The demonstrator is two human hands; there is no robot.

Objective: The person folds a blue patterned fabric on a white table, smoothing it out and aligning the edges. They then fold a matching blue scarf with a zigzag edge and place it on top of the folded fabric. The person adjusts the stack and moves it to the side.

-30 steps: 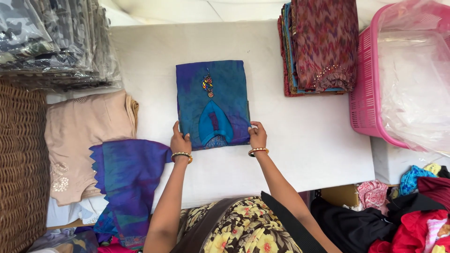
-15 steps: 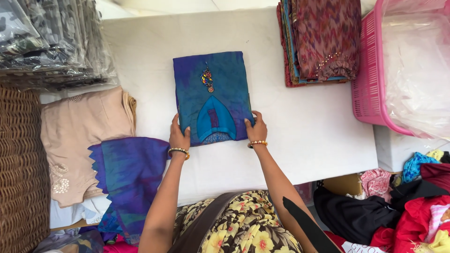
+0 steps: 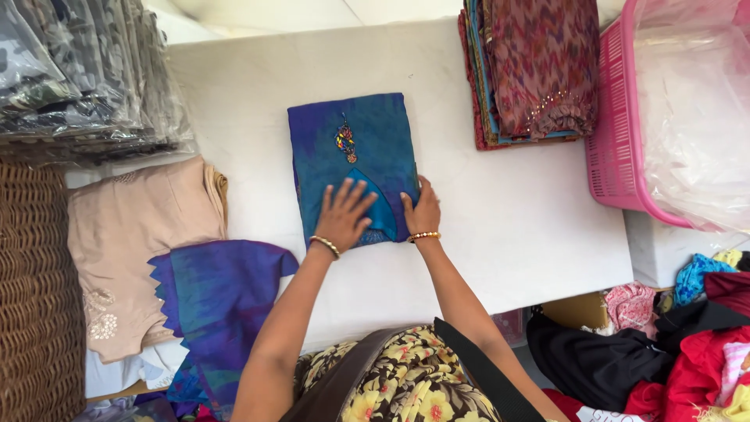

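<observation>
Far left: I see a wicker basket [image 3: 31,297] and bagged clothes [image 3: 78,70].
Left edge: beige garment [image 3: 133,234], purple cloth [image 3: 219,289] overlapping it.
Centre: folded blue garment [image 3: 351,156] flat on the white tabletop [image 3: 508,227].
Left hand [image 3: 344,215]: fingers spread, palm pressed on the garment (bangle at the wrist).
Right hand [image 3: 422,211]: open, fingers together against its right edge.
Right: patterned fabric stack [image 3: 531,70], pink basket [image 3: 617,148].

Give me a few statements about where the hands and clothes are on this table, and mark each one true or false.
1. The left hand lies flat on the folded blue garment. True.
2. The right hand is inside the pink basket. False: it rests at the garment's right edge.
3. A stack of folded fabrics sits beside the pink basket. True.
4. The beige garment lies right of the blue one. False: it lies to the left.
</observation>
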